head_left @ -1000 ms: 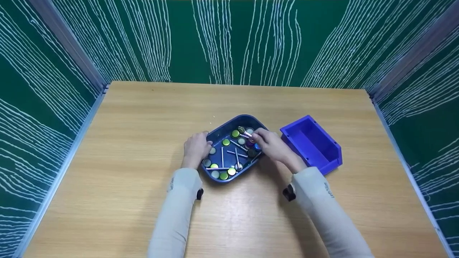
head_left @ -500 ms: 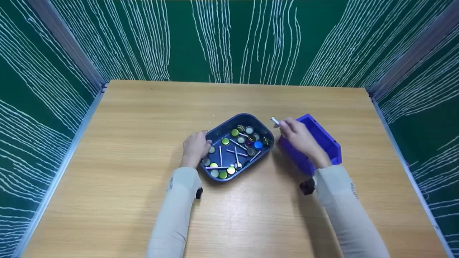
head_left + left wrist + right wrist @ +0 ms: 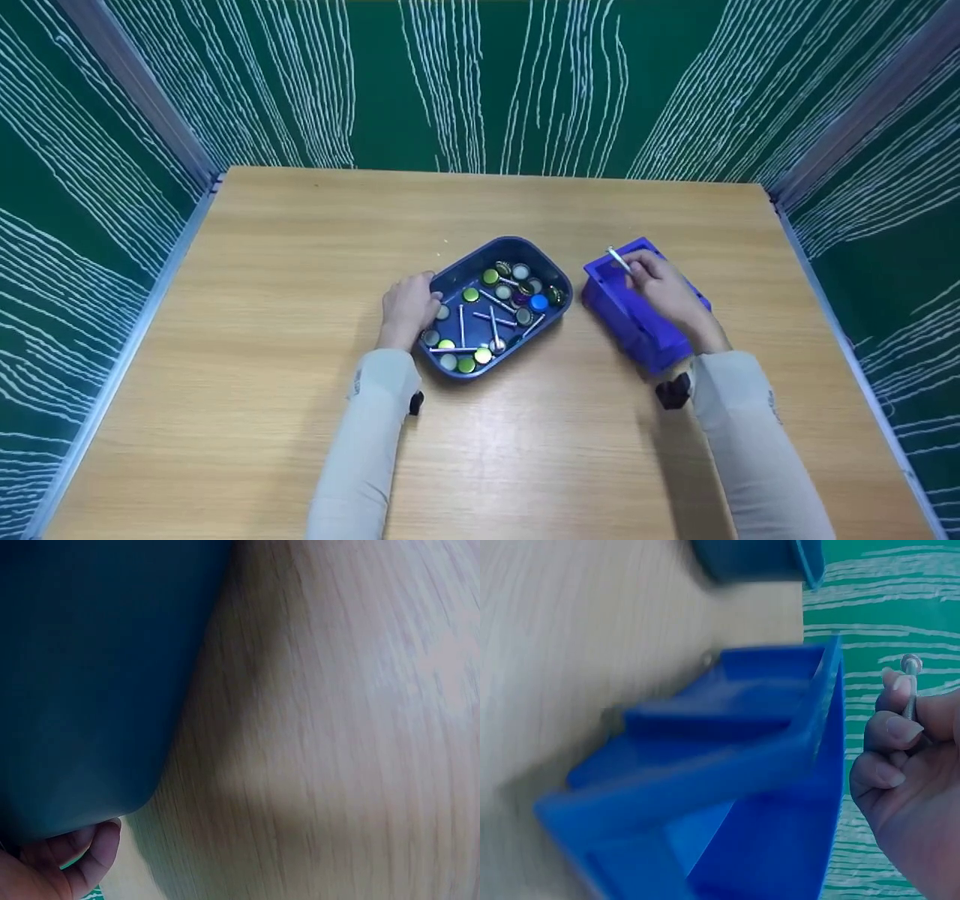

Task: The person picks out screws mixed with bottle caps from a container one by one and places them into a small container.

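At the left end of a dark blue tub (image 3: 480,261), my left hand (image 3: 407,309) grips the rim, thumb over the edge. In the left wrist view its curled fingers (image 3: 97,855) lie against the tub's outer wall. Bottle caps, such as a blue cap (image 3: 538,302), and several bolts, one a long bolt (image 3: 462,326), lie loose inside. My right hand (image 3: 667,291) pinches a single bolt (image 3: 910,686) between thumb and fingers, head end pointing out. This hand is over the blue-purple storage bin (image 3: 626,330), covering part of its opening.
The tub and bin stand side by side on a wooden table (image 3: 262,300), a narrow gap between them. Green walls (image 3: 510,90) with pale wavy lines enclose the back and both sides.
My right hand has lifted a bolt out of the tub and carried it right, over the bin. My left hand has stayed on the tub's rim.
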A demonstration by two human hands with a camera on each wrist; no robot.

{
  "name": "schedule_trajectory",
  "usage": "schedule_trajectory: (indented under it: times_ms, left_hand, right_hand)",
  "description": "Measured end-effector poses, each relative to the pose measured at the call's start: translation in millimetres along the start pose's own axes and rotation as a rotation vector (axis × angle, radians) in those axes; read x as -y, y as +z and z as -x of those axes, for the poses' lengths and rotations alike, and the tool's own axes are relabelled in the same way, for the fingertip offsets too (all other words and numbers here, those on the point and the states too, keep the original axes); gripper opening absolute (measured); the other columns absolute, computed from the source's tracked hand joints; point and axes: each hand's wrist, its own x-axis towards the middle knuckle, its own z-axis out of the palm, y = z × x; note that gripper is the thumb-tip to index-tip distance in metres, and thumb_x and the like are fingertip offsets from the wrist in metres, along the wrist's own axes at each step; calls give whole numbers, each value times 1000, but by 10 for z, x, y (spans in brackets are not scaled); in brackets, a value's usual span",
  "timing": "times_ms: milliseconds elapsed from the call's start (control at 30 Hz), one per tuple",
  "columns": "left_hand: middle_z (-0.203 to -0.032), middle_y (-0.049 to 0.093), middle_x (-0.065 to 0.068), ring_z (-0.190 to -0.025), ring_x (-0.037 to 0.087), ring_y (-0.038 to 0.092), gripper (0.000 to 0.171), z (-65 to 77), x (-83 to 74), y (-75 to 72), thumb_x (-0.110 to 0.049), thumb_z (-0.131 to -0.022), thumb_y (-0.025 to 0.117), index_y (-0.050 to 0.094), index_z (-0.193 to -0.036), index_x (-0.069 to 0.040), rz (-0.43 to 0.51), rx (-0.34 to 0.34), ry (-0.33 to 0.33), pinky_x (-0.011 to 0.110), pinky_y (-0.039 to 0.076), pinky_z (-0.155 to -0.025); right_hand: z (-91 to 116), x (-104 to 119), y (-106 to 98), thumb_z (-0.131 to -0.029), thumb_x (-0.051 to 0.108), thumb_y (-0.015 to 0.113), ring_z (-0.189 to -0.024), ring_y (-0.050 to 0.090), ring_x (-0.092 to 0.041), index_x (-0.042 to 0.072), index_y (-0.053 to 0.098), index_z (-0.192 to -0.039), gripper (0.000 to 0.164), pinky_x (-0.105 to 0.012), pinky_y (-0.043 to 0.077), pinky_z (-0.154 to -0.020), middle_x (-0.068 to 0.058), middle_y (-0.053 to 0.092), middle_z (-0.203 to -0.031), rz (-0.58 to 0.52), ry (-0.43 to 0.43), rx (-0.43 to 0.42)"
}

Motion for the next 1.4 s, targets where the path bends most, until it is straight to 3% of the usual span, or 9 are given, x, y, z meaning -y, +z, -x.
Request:
schedule_trajectory:
  times_ms: [200,400,567,800,967,1200,1400]
  left_hand:
    - [-108,72,14,-96,34,68,28,-6,2,-1,-23,-94,60,67,-117,-8,-9,-3,5,49,54,-83]
    - [-107,73,17,-98,39,69,25,5,5,9,-23,-93,60,67,-111,-8,-35,-28,18,51,54,-81]
    - [-107,73,17,-97,38,69,26,4,13,12,-23,-94,60,67,-112,-7,-35,-26,15,51,54,-82]
    - [-109,72,16,-98,36,69,29,-5,0,16,-24,-95,61,66,-118,-8,-27,-8,4,50,54,-84]
    - [-109,72,15,-97,34,68,30,-5,2,21,-24,-95,60,66,-119,-8,-20,-6,2,49,54,-83]
    - [-111,72,16,-96,34,69,32,-2,-1,5,-25,-95,60,66,-122,-8,-22,-14,4,49,55,-82]
    - [-110,72,16,-95,36,70,30,8,-3,2,-24,-94,60,66,-119,-9,-32,-13,4,50,55,-80]
  right_hand:
    - [24,-212,-57,-106,11,30,-69,46,-4,-12,49,-127,37,-20,37,-62,-6,56,-88,32,41,11]
    - [44,-343,-33,-104,9,32,-68,47,-6,-10,53,-124,35,-21,37,-64,-6,59,-85,128,86,32]
    - [36,-402,26,-104,8,33,-74,51,-11,-9,55,-123,34,-25,39,-72,-13,63,-87,219,68,-4]
    - [50,-482,125,-102,7,39,-102,57,-36,-8,56,-124,31,-49,44,-91,-28,62,-115,272,48,-44]
    - [39,-485,143,-99,2,43,-123,48,-46,-11,56,-125,32,-60,35,-106,-34,52,-127,266,20,-54]
    - [35,-347,115,-103,6,40,-127,47,-43,-6,53,-131,34,-58,35,-108,-30,49,-136,190,57,-23]
    - [9,-227,123,-103,11,43,-116,56,-36,-4,55,-129,32,-49,43,-99,-25,56,-132,184,34,-35]
